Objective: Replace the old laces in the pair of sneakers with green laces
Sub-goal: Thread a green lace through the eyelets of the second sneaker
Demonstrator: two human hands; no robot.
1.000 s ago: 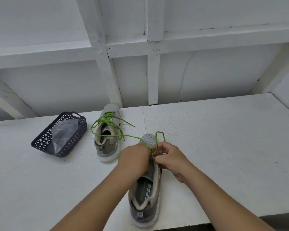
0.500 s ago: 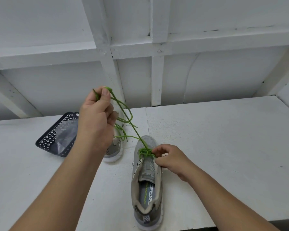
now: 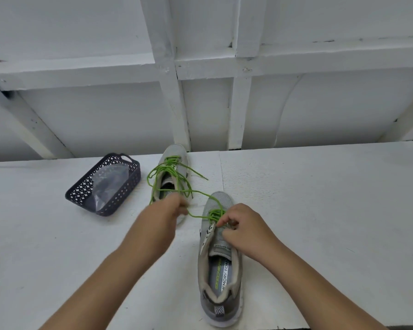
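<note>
A grey sneaker (image 3: pixel 218 270) lies heel toward me, with a green lace (image 3: pixel 216 214) threaded through its front eyelets. My right hand (image 3: pixel 242 228) pinches the lace at the shoe's tongue. A strand of the same lace runs left to my left hand (image 3: pixel 163 216), which grips it low over the table, blurred. Behind my left hand stands the second grey sneaker (image 3: pixel 173 167), laced in green with loose ends spilling over its sides; its heel is hidden by my hand.
A dark perforated plastic basket (image 3: pixel 81 190) holding a clear plastic bag (image 3: pixel 109 183) sits at the left on the white table (image 3: pixel 320 210). A white wall with wooden framing (image 3: pixel 241 96) rises right behind the table.
My left hand has come down from its raised pull, bringing the lace strand low beside the near sneaker. My right hand stays at the tongue.
</note>
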